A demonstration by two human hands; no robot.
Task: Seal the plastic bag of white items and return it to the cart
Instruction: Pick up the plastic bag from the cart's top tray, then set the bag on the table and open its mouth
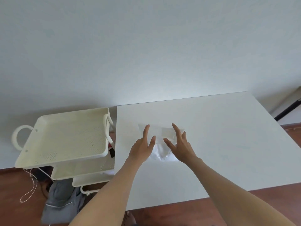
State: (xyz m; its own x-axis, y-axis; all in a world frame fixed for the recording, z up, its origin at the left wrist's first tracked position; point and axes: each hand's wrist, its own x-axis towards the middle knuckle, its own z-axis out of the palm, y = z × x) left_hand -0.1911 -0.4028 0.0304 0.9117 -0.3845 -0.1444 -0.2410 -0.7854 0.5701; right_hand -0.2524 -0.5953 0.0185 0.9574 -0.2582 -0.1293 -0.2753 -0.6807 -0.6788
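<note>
Bag (160,144) lies flat near bench (219,144) left edge, both grips released, left hand (143,144) and right hand (180,144) pressing its top: sealing apparently underway, cart (65,137) return pending.

Clear glossy plastic bag (160,144); perforated matt cart (68,136).

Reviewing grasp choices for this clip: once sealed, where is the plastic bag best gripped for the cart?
Probably the flat far strip of the plastic bag, pinched from above between the left hand and right hand. The bulging contents lie at the near end and would hang below the grip.
</note>
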